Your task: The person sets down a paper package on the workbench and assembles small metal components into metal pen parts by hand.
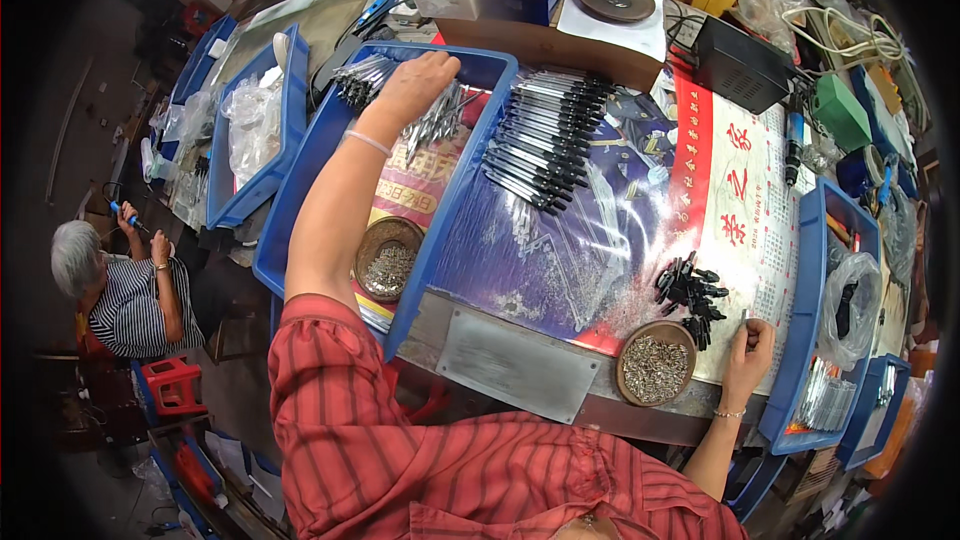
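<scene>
My left hand point(418, 85) reaches into the far end of a long blue tray point(400, 325), over a pile of slim pen parts point(362, 80). Its fingers curl down together, hiding whatever they grip. At the right, just above the table, my right hand point(750, 348) is closed in a pinch, with a small thin piece at the fingertips too small to name. Beside it lie a heap of black pen caps point(690, 290) and a round dish point(655, 364) of small metal parts. Black-ended pens point(548, 130) lie in a row between the hands.
Another dish point(388, 258) of small metal parts sits in the blue tray. A blue bin point(772, 420) with bagged parts and pens stands at right. A black box point(742, 65) and a wooden stand point(560, 45) line the back. A person point(140, 300) works far left.
</scene>
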A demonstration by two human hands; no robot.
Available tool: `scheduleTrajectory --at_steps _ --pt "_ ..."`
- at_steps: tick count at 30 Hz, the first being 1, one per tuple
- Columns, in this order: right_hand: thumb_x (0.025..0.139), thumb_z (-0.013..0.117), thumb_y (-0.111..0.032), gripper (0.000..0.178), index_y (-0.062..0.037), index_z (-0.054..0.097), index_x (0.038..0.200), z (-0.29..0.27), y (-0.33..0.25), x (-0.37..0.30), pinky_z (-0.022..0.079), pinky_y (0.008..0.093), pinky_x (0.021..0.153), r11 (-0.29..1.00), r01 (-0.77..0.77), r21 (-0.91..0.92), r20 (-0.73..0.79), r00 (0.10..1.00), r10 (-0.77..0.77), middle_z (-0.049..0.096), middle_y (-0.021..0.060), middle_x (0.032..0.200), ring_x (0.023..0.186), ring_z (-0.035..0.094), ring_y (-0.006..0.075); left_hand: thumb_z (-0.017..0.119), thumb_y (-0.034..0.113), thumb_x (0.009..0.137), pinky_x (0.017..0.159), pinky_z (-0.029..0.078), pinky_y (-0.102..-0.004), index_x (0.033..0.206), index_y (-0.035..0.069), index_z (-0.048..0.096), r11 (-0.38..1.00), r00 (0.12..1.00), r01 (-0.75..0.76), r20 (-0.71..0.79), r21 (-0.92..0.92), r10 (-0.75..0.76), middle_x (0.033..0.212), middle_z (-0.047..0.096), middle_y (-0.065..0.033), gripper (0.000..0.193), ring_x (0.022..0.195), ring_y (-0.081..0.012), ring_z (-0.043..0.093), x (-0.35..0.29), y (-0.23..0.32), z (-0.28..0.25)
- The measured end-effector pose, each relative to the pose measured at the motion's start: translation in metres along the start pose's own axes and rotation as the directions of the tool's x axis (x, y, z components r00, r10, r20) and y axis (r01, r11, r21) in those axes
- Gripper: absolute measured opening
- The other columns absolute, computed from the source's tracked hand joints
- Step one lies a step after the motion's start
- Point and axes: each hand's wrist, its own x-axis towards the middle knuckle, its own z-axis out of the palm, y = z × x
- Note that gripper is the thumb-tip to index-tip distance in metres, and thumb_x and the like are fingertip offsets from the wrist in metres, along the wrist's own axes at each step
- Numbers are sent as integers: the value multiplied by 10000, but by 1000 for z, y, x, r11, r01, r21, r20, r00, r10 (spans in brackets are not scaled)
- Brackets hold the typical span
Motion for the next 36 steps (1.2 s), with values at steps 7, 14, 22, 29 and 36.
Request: scheduleTrajectory --at_steps 7,14,22,29,36 --pt "809 562 -16 64 22 550 860 1 1 -1 405 288 625 1000 -14 8 -5 1000 14 512 76 797 658 471 171 532 20 792 612 488 -410 888 60 516 970 940 189 -259 -150 -223 843 566 -127 105 725 -344 589 -15 -8 -18" --pt "808 563 -16 69 25 552 862 0 2 -1 410 286 626 1000 5 -14 -21 1000 -5 512 77 795 652 470 169 534 56 805 594 483 -412 850 77 546 940 902 226 -308 -257 -301 834 581 -112 50 695 -334 592 -35 12 -16" --pt "808 562 -12 69 28 554 863 0 -2 -1 411 284 626 1000 -4 3 -20 1000 4 515 80 791 648 471 169 601 224 797 713 495 -413 882 72 645 600 660 675 -13 -429 -751 853 654 -161 179 814 -334 628 -15 17 -2" --pt "797 566 -6 70 24 554 859 1 -1 -1 409 283 622 1000 -13 6 -18 1000 13 517 82 793 649 473 174 638 344 780 822 489 -434 938 -2 673 501 489 864 329 -55 -808 1015 634 -238 382 976 -374 611 22 34 -18" --pt "797 564 -11 67 21 552 854 -1 -1 0 406 287 614 1000 2 -5 -13 1000 -2 507 75 783 646 474 175 575 157 750 837 490 -429 943 40 680 524 493 851 359 -11 -793 1024 635 -219 249 987 -357 610 16 20 -8"
